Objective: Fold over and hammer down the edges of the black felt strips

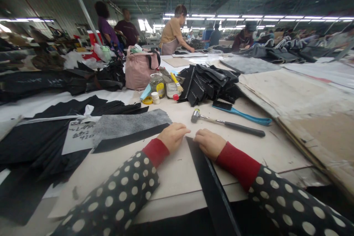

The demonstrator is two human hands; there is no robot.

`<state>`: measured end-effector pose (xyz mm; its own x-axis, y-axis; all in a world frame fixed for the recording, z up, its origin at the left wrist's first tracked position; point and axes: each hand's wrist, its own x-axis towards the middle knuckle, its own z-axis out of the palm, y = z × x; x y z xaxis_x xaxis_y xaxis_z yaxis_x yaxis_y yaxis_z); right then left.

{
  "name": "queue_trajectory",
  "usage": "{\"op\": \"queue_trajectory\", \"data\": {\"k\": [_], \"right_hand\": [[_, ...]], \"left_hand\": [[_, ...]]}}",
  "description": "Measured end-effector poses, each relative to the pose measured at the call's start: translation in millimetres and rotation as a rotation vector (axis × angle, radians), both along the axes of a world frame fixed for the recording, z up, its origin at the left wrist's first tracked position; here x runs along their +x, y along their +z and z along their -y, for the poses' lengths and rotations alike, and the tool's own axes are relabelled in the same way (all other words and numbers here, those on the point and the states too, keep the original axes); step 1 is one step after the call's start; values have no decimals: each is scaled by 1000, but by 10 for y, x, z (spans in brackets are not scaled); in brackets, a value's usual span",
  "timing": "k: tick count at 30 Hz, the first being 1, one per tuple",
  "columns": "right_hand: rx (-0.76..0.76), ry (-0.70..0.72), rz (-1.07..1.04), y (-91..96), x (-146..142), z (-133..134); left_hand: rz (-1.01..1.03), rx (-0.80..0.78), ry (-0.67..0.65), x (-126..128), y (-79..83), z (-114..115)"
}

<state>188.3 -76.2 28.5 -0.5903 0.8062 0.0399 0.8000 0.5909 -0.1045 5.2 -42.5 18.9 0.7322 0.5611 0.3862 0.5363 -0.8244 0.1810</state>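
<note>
A long black strip of material (206, 180) runs from the board toward my body, with a folded-looking edge along its right side. My right hand (210, 143) has its fingers curled on the strip's far end. Just left of that end is my left hand (173, 138), its fingers drawn together and pointing right; whatever they may hold is hidden. Beyond my left hand lies a grey-backed piece (132, 123) with a black border. A hammer (228, 122) with a dark grip and a blue-handled brush (240, 112) rest beyond my right hand.
Black pieces (41, 140), tied with white and bearing a handwritten label (79, 134), spread at the left. Behind are a glass jar (157, 84), a yellow brush (176, 81), stacked black pieces (199, 84) and a pink bag (139, 68). Large boards (312, 96) lie right. Several people stand farther off.
</note>
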Motion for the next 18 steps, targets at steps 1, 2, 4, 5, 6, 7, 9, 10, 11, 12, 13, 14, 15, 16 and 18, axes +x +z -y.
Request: {"op": "queue_trajectory", "data": {"k": [1,2,4,5,6,7,9,10,11,12,13,14,15,16,18], "right_hand": [[11,-1,-9,-15,2,-2],[17,-6,-27,-32,10,-6],[-1,-6,-107,-70,52,-26],[-31,-1,-174,-90,88,-41],[-75,-2,-257,-110,134,-57],[-128,-22,-353,-129,187,-73],[-235,-126,-539,-163,294,-99],[-280,-195,-612,-177,340,-107],[-313,-252,-663,-189,376,-110],[-331,-283,-693,-198,400,-110],[-336,-287,-704,-204,411,-106],[-330,-273,-703,-208,412,-101],[-316,-253,-695,-210,406,-96],[-298,-231,-682,-210,396,-91],[-264,-194,-652,-206,377,-85]], "left_hand": [[43,-11,21,52,4,40],[54,-34,39,106,2,78],[-4,-109,59,201,-18,143],[-45,-146,72,237,-30,166],[-77,-173,93,261,-40,182],[-95,-191,114,275,-46,191],[-107,-206,125,279,-46,196],[-106,-209,120,274,-41,194],[-105,-212,111,267,-34,192],[-103,-212,101,260,-27,189],[-100,-211,94,254,-22,187],[-96,-207,91,251,-19,186],[-93,-203,87,249,-19,184],[-91,-199,82,248,-22,183],[-87,-190,72,247,-33,181]]}}
